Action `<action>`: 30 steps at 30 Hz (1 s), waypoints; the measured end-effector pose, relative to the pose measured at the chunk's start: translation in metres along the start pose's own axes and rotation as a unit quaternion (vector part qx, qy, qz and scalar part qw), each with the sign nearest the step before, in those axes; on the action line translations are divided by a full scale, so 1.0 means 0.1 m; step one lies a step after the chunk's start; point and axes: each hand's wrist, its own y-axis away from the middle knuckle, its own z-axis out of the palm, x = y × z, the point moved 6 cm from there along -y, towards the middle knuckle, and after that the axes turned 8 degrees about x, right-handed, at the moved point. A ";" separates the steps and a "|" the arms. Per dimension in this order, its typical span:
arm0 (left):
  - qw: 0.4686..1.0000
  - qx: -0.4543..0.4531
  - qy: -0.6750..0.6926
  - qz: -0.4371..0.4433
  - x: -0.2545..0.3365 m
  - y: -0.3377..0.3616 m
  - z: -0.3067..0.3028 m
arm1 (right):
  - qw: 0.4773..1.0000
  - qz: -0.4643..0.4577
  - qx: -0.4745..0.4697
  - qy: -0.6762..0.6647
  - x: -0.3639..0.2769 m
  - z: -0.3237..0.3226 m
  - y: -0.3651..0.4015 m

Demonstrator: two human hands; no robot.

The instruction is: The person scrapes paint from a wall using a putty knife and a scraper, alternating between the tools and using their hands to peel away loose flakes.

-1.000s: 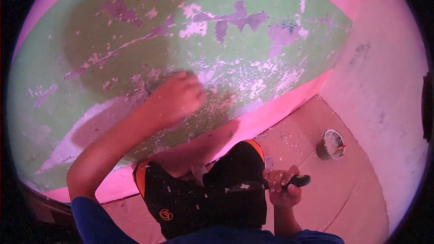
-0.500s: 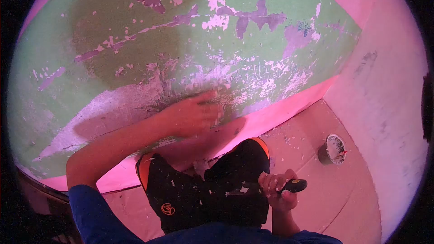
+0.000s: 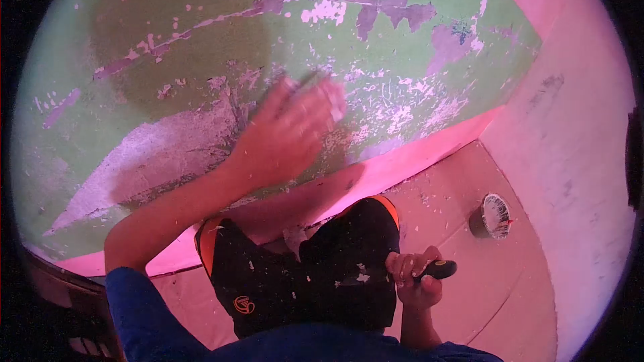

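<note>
My left hand is pressed flat against the green wall, over a patch of flaking paint; it is blurred, and a pale smear at its fingertips may be a sheet of something, I cannot tell. To the left of it lies a bare, scraped whitish area. My right hand rests by my knee, closed on a scraper with a black handle; its blade lies across my black shorts.
A small round tin stands on the floor near the corner. Paint flakes litter the floor along the pink skirting. A pale side wall closes the right. My knees are close to the wall's foot.
My left hand has swept down and right, then back up across the flaking paint, opening from a fist to flat. The right hand and the scraper have barely moved.
</note>
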 end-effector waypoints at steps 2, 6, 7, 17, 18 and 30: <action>0.995 -0.045 0.088 -0.020 0.05 0.17 0.27 | 0.999 0.006 0.017 -0.030 0.01 -0.04 0.00; 0.941 -0.182 0.092 0.270 0.66 1.07 0.95 | 1.000 -0.007 0.009 -0.013 -0.01 -0.05 -0.01; 0.942 -0.187 0.091 0.265 0.63 0.92 0.78 | 1.000 -0.014 0.013 -0.011 0.00 -0.09 -0.02; 0.957 -0.219 0.156 -0.106 0.23 0.78 0.59 | 0.997 0.008 0.039 -0.066 0.24 -0.06 -0.20; 0.912 -0.323 0.252 -0.024 0.61 1.11 1.04 | 0.997 0.013 0.029 -0.065 0.25 -0.02 -0.20; 0.955 -0.154 0.243 -0.075 0.33 0.92 0.37 | 0.991 -0.004 0.080 -0.102 0.28 -0.02 -0.24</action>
